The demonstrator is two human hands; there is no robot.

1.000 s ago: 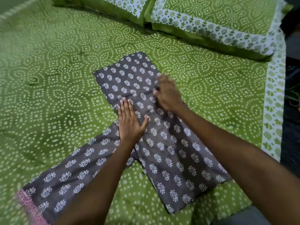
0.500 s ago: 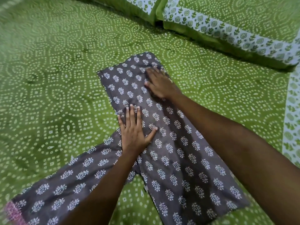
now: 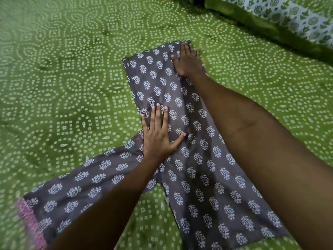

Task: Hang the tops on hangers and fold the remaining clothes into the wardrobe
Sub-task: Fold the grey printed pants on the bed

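On the green bedsheet (image 3: 72,87), patterned all over with rings and squares of white dots, a grey garment (image 3: 198,168) printed with small white leaf sprigs lies spread flat. In the head view, the only one here, it runs from a squared-off far end near the middle of the picture down toward the lower right, where it widens and passes under the person's right forearm. A second limb of the same cloth branches off to the lower left and ends in a pink border (image 3: 30,224), blurred at the picture's edge.

The left hand (image 3: 158,134) lies palm down on the garment where the two limbs meet, fingers straight and close together, thumb spread to the right; it presses the cloth and grips nothing. The right hand (image 3: 187,60) rests flat on the far right corner of the garment, fingers stretched out toward the sheet; its fingertips are smeared by motion blur, but nothing is curled round the fabric. The right forearm crosses over the garment's right edge and hides much of it.

At the upper right, well apart from the garment, a green pillow (image 3: 270,17) with a white band of green leaf and swirl motifs lies on the sheet.
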